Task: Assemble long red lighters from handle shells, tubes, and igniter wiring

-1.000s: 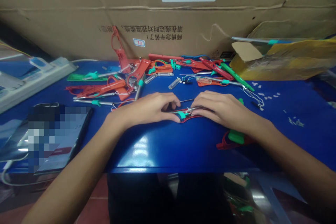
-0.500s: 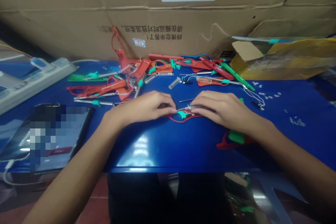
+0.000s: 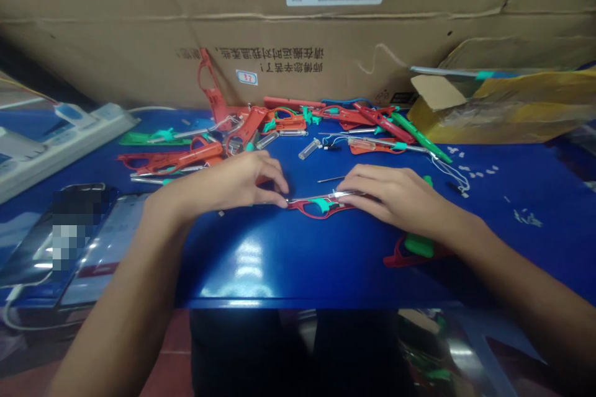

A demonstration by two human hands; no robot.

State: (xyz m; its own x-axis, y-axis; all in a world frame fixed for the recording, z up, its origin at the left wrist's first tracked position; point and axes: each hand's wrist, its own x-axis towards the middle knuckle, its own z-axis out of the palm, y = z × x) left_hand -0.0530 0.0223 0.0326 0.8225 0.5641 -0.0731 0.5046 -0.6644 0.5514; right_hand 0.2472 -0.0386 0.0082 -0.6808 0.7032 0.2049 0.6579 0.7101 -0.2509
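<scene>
Low over the table, my right hand [image 3: 388,195] grips a red lighter casing [image 3: 321,214] by its right part, thumb and fingers closed on it. A teal trigger [image 3: 321,205] sits within the casing's loop, and a thin metal tube [image 3: 349,193] runs along the top under my right fingers. My left hand [image 3: 237,183] is at the casing's left end, thumb and forefinger nearly together in a pinch. Whatever is between those fingertips is too small to make out. Just beyond the casing lies a screwdriver shaft [image 3: 330,179], partly behind my right hand.
Red and orange lighter casings [image 3: 186,155] with wired tubes pile up at the back. Clear small tanks [image 3: 309,149] lie near the middle. A green-handled object [image 3: 419,245] rests on a red casing at right. At left are a phone [image 3: 56,229] and power strip [image 3: 107,121].
My left hand has shifted left, uncovering the left end of the red lighter casing and part of its metal tube. My right hand stays nearly in place on the casing.
</scene>
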